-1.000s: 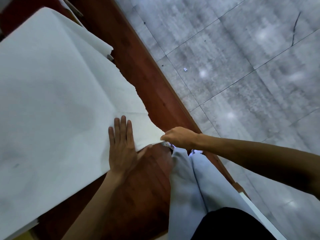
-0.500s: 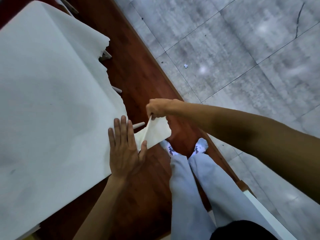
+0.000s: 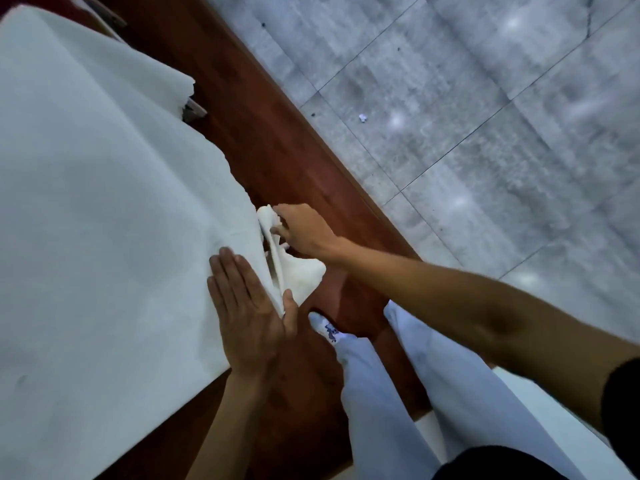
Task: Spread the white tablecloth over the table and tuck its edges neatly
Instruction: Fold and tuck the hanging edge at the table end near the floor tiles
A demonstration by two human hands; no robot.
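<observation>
The white tablecloth [image 3: 104,220] covers the table at the left and fills most of that side. My left hand [image 3: 251,317] lies flat on the cloth at the near right corner, fingers together, thumb against the hanging fold. My right hand [image 3: 301,230] grips the loose corner flap of the cloth [image 3: 298,275], bunched at the table's right edge and folded in against the side. The table itself is hidden under the cloth.
A strip of reddish-brown wooden floor [image 3: 277,140] runs beside the table, bordered by grey floor tiles [image 3: 485,116]. My legs in pale trousers [image 3: 415,393] stand close to the corner. A metal table part [image 3: 194,110] pokes out at the far edge.
My right hand has carried the cloth corner from the near side up and in against the table's right edge, bunching it. My left hand has stayed pressed flat on the corner.
</observation>
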